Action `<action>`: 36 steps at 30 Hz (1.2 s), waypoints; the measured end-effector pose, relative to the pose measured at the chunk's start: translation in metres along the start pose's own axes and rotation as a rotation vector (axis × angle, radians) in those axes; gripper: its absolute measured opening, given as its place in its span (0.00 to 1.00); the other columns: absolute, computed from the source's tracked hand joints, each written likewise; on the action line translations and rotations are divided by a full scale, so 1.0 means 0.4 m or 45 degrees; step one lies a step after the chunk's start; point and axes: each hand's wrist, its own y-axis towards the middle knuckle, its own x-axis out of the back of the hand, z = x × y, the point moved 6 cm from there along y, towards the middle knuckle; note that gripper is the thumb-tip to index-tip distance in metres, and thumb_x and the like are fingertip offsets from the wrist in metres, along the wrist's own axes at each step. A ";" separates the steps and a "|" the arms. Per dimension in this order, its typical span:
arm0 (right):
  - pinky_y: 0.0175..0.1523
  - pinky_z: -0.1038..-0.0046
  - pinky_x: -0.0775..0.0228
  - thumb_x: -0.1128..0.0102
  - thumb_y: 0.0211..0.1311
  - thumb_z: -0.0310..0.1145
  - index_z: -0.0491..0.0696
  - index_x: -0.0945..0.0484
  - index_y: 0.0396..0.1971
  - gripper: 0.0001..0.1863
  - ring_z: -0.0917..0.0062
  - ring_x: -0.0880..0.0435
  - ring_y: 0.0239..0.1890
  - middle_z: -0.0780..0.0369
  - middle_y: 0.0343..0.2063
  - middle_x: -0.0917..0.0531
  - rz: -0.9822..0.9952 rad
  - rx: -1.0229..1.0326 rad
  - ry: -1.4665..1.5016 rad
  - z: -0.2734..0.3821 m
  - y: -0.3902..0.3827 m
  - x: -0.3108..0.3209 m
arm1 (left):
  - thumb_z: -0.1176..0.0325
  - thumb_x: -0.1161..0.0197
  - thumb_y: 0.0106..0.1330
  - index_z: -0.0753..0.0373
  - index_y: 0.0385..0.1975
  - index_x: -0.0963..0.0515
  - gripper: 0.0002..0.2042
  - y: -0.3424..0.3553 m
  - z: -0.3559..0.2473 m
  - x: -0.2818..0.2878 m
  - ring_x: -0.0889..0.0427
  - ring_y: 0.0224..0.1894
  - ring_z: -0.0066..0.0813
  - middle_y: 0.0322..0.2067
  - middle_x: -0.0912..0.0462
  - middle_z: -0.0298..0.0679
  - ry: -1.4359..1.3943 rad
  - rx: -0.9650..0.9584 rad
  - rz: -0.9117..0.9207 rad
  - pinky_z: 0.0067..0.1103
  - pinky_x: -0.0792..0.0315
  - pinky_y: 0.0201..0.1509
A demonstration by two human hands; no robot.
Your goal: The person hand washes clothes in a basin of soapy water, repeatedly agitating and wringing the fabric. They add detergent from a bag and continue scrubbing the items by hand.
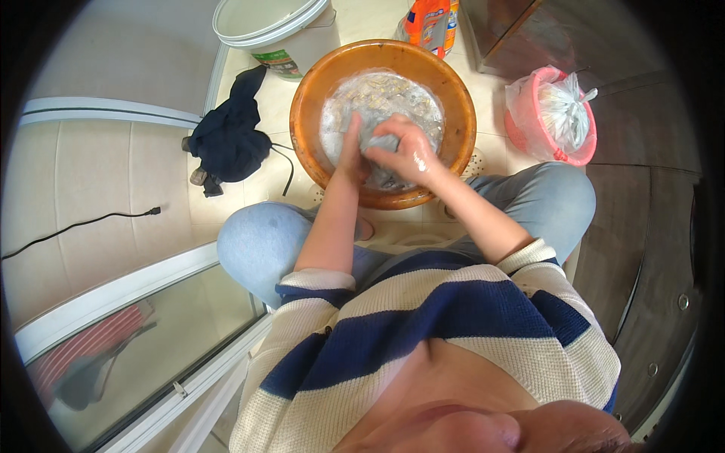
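Right hand (410, 147): fingers curled on the wet grey cloth (385, 142), which I hold at the sudsy water (331, 130) inside the orange-brown basin (302, 128), presumably so drips fall back in. Left hand (352, 157): fingers pointing forward, just beside the cloth, likely as a brace; I cannot tell whether it grips. Basin: set before my parted knees (257, 241), apparently for two-handed reach. Sleeves (317, 281): gathered near the elbows, evidently to stay dry.

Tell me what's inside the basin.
The basin holds suds, what looks like patterned cloth, and grey cloth between the left hand and right hand. Its bottom is covered.
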 end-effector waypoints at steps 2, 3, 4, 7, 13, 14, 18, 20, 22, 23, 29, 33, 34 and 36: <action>0.39 0.66 0.32 0.30 0.40 0.33 0.47 0.22 0.27 0.13 0.61 0.25 0.34 0.57 0.27 0.25 0.020 0.192 -0.097 0.096 -0.018 -0.027 | 0.41 0.47 0.64 0.63 0.48 0.29 0.28 -0.017 0.013 -0.042 0.26 0.50 0.37 0.45 0.27 0.46 -0.191 0.241 0.418 0.31 0.29 0.55; 0.38 0.65 0.33 0.30 0.39 0.33 0.47 0.22 0.26 0.12 0.60 0.25 0.33 0.57 0.27 0.25 0.035 0.294 -0.146 0.130 -0.019 -0.040 | 0.42 0.47 0.64 0.63 0.48 0.29 0.28 -0.003 0.013 -0.041 0.25 0.49 0.37 0.45 0.27 0.45 -0.233 0.182 0.535 0.31 0.29 0.54; 0.37 0.65 0.33 0.31 0.39 0.33 0.48 0.23 0.25 0.11 0.60 0.25 0.33 0.58 0.27 0.25 -0.011 0.315 -0.167 0.140 -0.017 -0.049 | 0.42 0.47 0.64 0.63 0.48 0.29 0.27 0.023 0.017 -0.028 0.25 0.49 0.36 0.45 0.26 0.45 -0.276 0.122 0.643 0.31 0.28 0.54; 0.35 0.63 0.33 0.32 0.40 0.33 0.50 0.25 0.22 0.10 0.59 0.26 0.32 0.59 0.26 0.25 -0.114 0.384 -0.243 0.129 -0.011 -0.067 | 0.45 0.46 0.65 0.64 0.48 0.28 0.26 0.098 0.021 -0.001 0.24 0.47 0.36 0.43 0.25 0.44 -0.409 -0.056 0.954 0.30 0.28 0.53; 0.36 0.62 0.29 0.38 0.50 0.40 0.49 0.23 0.25 0.10 0.59 0.23 0.32 0.57 0.27 0.23 -0.407 0.222 -0.603 -0.094 0.103 0.009 | 0.55 0.40 0.61 0.68 0.47 0.27 0.22 0.062 -0.013 0.021 0.22 0.45 0.35 0.43 0.24 0.45 0.200 -0.303 -0.192 0.27 0.27 0.49; 0.38 0.63 0.28 0.41 0.53 0.43 0.50 0.21 0.27 0.12 0.60 0.22 0.32 0.57 0.27 0.23 -0.468 0.106 -0.644 -0.152 0.114 0.060 | 0.57 0.39 0.60 0.70 0.47 0.27 0.22 0.064 -0.015 0.023 0.22 0.45 0.36 0.43 0.23 0.46 0.226 -0.283 -0.269 0.28 0.27 0.49; 0.38 0.63 0.30 0.41 0.56 0.47 0.47 0.20 0.27 0.16 0.60 0.23 0.33 0.57 0.27 0.23 -0.468 -0.119 -0.794 -0.249 0.069 0.163 | 0.55 0.37 0.59 0.71 0.48 0.27 0.26 0.024 -0.083 -0.004 0.24 0.49 0.40 0.45 0.22 0.47 0.800 -0.545 -0.480 0.30 0.30 0.52; 0.39 0.63 0.31 0.39 0.55 0.46 0.46 0.20 0.26 0.16 0.60 0.23 0.33 0.57 0.26 0.24 -0.511 -0.197 -0.774 -0.276 0.032 0.195 | 0.54 0.37 0.58 0.74 0.48 0.27 0.27 0.033 -0.130 0.059 0.27 0.54 0.46 0.49 0.25 0.56 1.185 -0.612 -0.615 0.33 0.33 0.56; 0.41 0.63 0.32 0.37 0.54 0.46 0.45 0.20 0.25 0.17 0.60 0.24 0.35 0.56 0.26 0.25 -0.522 -0.316 -0.758 -0.298 0.004 0.207 | 0.53 0.35 0.56 0.70 0.48 0.26 0.27 0.046 -0.138 0.092 0.29 0.56 0.49 0.51 0.27 0.56 1.593 -0.397 -0.529 0.33 0.34 0.57; 0.43 0.63 0.32 0.36 0.52 0.46 0.45 0.20 0.25 0.17 0.60 0.24 0.37 0.55 0.27 0.25 -0.463 -0.305 -0.782 -0.302 0.000 0.196 | 0.52 0.34 0.55 0.68 0.48 0.25 0.27 0.054 -0.129 0.105 0.30 0.56 0.50 0.53 0.28 0.56 1.790 -0.281 -0.477 0.33 0.35 0.58; 0.58 0.53 0.38 0.31 0.47 0.43 0.55 0.29 0.53 0.30 0.53 0.36 0.56 0.50 0.56 0.37 0.181 -0.529 -0.911 -0.335 -0.031 0.013 | 0.51 0.30 0.49 0.57 0.51 0.28 0.30 0.070 0.004 0.077 0.30 0.55 0.48 0.58 0.36 0.44 2.494 -0.308 -0.521 0.39 0.31 0.54; 0.56 0.44 0.41 0.34 0.50 0.38 0.63 0.36 0.60 0.34 0.53 0.38 0.59 0.52 0.61 0.41 0.559 -0.747 -1.185 -0.346 -0.022 -0.075 | 0.57 0.31 0.52 0.59 0.49 0.30 0.26 0.107 0.051 0.053 0.30 0.55 0.49 0.55 0.34 0.46 2.702 -0.135 -0.414 0.42 0.29 0.49; 0.57 0.44 0.41 0.36 0.52 0.37 0.64 0.36 0.60 0.34 0.54 0.39 0.60 0.53 0.62 0.41 0.605 -0.773 -1.200 -0.353 -0.008 -0.083 | 0.57 0.31 0.53 0.59 0.50 0.30 0.26 0.121 0.049 0.061 0.29 0.54 0.49 0.54 0.33 0.47 2.693 -0.151 -0.412 0.41 0.28 0.49; 0.56 0.43 0.40 0.37 0.54 0.37 0.65 0.37 0.60 0.32 0.55 0.38 0.59 0.55 0.62 0.41 0.668 -0.766 -1.254 -0.383 0.016 -0.095 | 0.58 0.33 0.55 0.58 0.50 0.31 0.24 0.156 0.036 0.084 0.28 0.52 0.48 0.52 0.30 0.47 2.677 -0.180 -0.414 0.41 0.28 0.48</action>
